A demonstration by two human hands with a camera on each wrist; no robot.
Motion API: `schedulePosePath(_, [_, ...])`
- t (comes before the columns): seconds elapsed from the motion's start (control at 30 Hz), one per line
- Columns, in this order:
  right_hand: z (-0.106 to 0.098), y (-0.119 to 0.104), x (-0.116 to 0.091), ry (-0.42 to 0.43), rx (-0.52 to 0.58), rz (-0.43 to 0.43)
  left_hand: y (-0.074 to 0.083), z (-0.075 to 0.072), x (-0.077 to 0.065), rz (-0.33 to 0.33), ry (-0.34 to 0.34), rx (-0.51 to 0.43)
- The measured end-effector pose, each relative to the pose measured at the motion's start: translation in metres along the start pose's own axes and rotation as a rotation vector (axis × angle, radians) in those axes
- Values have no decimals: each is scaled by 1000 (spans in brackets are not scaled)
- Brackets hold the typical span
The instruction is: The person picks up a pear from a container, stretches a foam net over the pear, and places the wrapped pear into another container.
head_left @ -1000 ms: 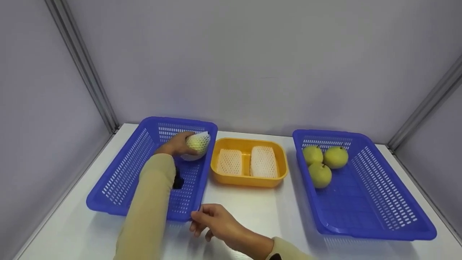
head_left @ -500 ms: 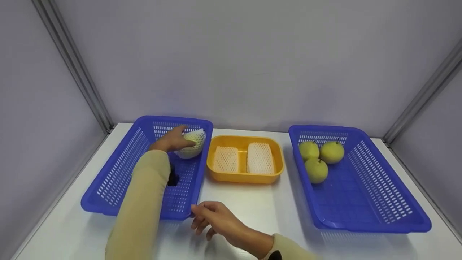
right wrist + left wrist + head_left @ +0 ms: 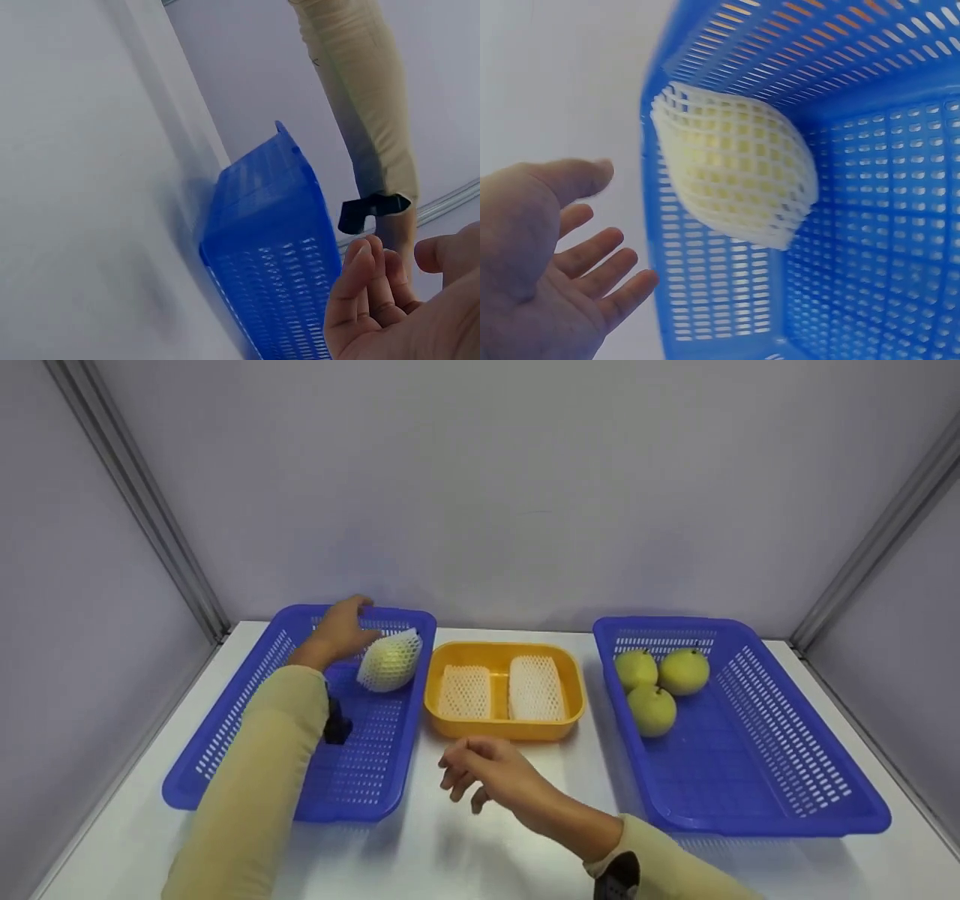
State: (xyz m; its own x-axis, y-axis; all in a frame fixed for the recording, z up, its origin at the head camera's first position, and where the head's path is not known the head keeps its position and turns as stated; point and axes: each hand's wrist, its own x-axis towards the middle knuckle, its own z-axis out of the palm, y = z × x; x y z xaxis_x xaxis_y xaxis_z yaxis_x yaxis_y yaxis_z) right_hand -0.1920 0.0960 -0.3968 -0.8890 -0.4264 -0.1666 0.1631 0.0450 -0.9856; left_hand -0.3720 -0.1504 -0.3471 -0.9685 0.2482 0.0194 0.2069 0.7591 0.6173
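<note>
A pale green pear (image 3: 391, 661) in a white foam net lies at the back right of the left blue basket (image 3: 352, 815). My left hand (image 3: 339, 631) hovers just up and left of it, fingers spread and holding nothing. In the left wrist view that hand (image 3: 570, 247) is apart from the netted pear (image 3: 739, 161), outside the basket wall. Over the table in front of the yellow tub (image 3: 504, 729), my right hand (image 3: 499, 772) hangs loosely curled. Nothing is between its fingers (image 3: 352, 281) in the right wrist view.
Two stacks of white foam nets (image 3: 536, 688) lie in the yellow tub. To the right, another blue basket (image 3: 772, 829) contains three bare pears (image 3: 651, 710) at its back left. A grey wall (image 3: 510, 495) stands behind the white table (image 3: 525, 840).
My left hand has let go of the netted pear and moved up and left. The right hand has left the left basket's front corner, moving right and slightly up. The view has shifted a little.
</note>
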Motion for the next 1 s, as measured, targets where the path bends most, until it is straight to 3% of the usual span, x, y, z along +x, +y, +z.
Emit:
schedulePosePath(0.2, [-32, -32, -9, 8, 1, -98, 11, -11, -14, 82, 63, 3])
schedulePosePath(0.37, [-61, -58, -15, 74, -9, -184, 18, -19, -27, 125, 106, -11])
schedulePosePath(0.53, [-97, -75, -19, 98, 15, -361, 25, -23, -38, 148, 145, -44])
schedulePosePath(0.67, [-130, -85, -19, 151, 57, -512, 36, -19, -47, 173, 166, -51])
schedulePosePath(0.8, [-165, -90, -19, 256, 18, -589, 56, -9, -55, 187, 188, -68])
schedulePosePath(1.0, [-217, -84, -20, 264, 9, -685, 88, 16, -66, 213, 161, -168])
